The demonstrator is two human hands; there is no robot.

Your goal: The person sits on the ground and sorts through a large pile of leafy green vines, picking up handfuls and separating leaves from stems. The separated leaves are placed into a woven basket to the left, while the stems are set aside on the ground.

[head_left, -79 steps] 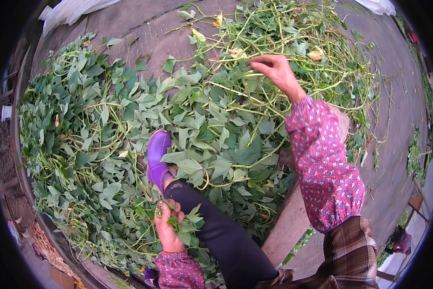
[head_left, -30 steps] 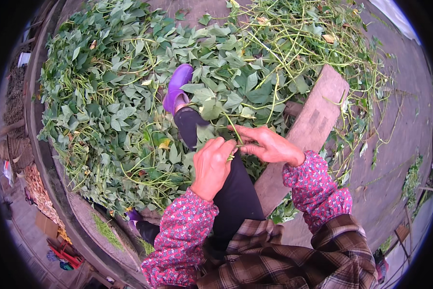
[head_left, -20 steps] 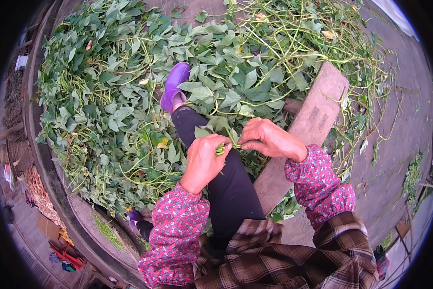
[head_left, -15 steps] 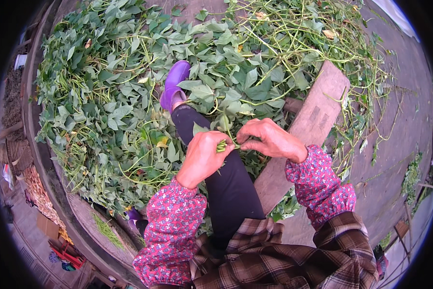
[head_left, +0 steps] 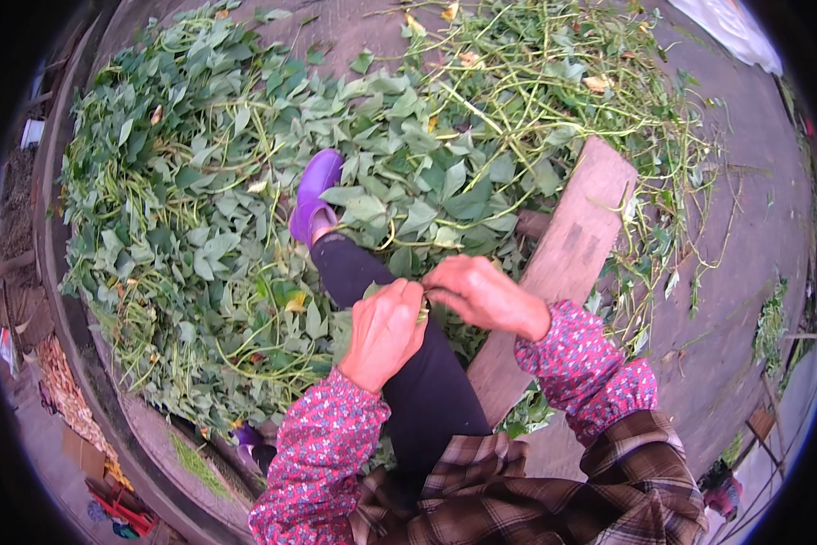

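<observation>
The left hand (head_left: 383,329) and right hand (head_left: 481,292) met fingertip to fingertip over the outstretched black-trousered leg (head_left: 399,363), both pinched on a small green leafy stem (head_left: 421,312) between them. Floral pink sleeves (head_left: 322,454) covered both wrists. Beyond the hands, a purple rubber clog (head_left: 315,193) lay half buried in a broad heap of green heart-shaped leaves and pale vines (head_left: 199,209). A weathered wooden plank (head_left: 563,263) slanted just right of the leg. Far left, a small pale package (head_left: 32,133), too blurred to read, lay beside the concrete kerb (head_left: 136,436).
</observation>
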